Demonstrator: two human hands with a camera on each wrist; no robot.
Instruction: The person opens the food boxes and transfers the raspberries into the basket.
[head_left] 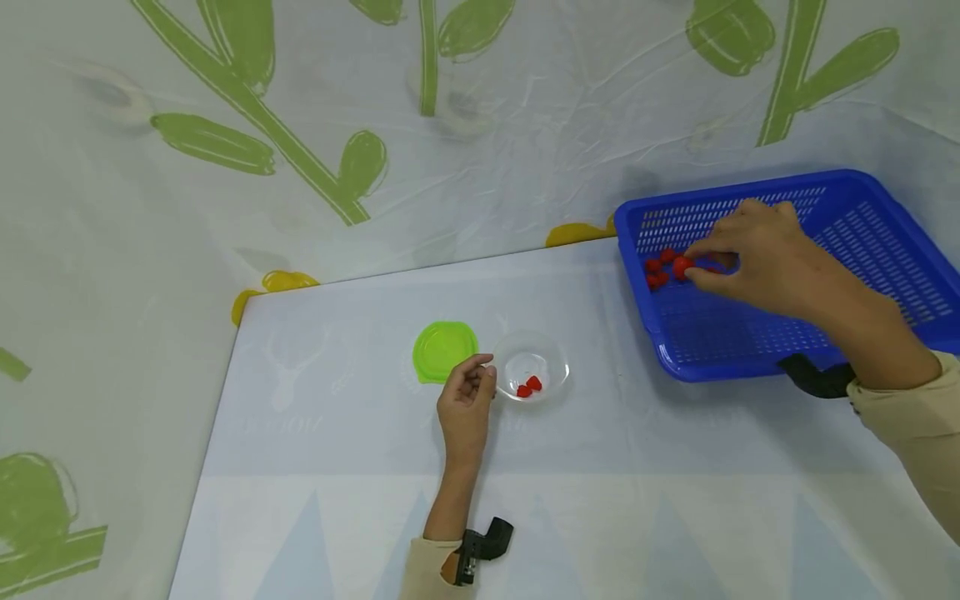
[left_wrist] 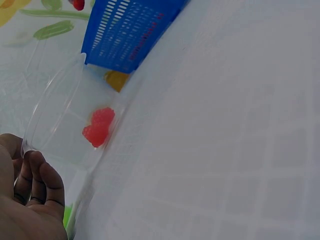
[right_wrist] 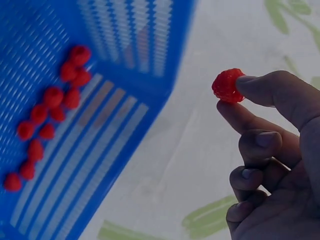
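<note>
Between thumb and index finger, my right hand [head_left: 772, 262] pinches a red raspberry [right_wrist: 226, 86], held up over the left side of a blue basket [head_left: 720, 367] in the head view. More raspberries [right_wrist: 54, 97] lie in a row along the basket's bottom. My left hand [head_left: 467, 408] holds the near-left rim of a small clear bowl [head_left: 557, 367] with its thumb and fingers. Two raspberries [left_wrist: 99, 126] rest together at the bottom of that bowl. Just left of it, a bright green lid [head_left: 442, 348] lies flat, close beyond the left fingertips.
The white-covered table [head_left: 322, 417] meets a patterned wall cloth [head_left: 510, 175] behind the basket. The basket's tall slotted walls stand around the right hand at the table's back right. A black wrist camera [head_left: 483, 546] is strapped on the left wrist.
</note>
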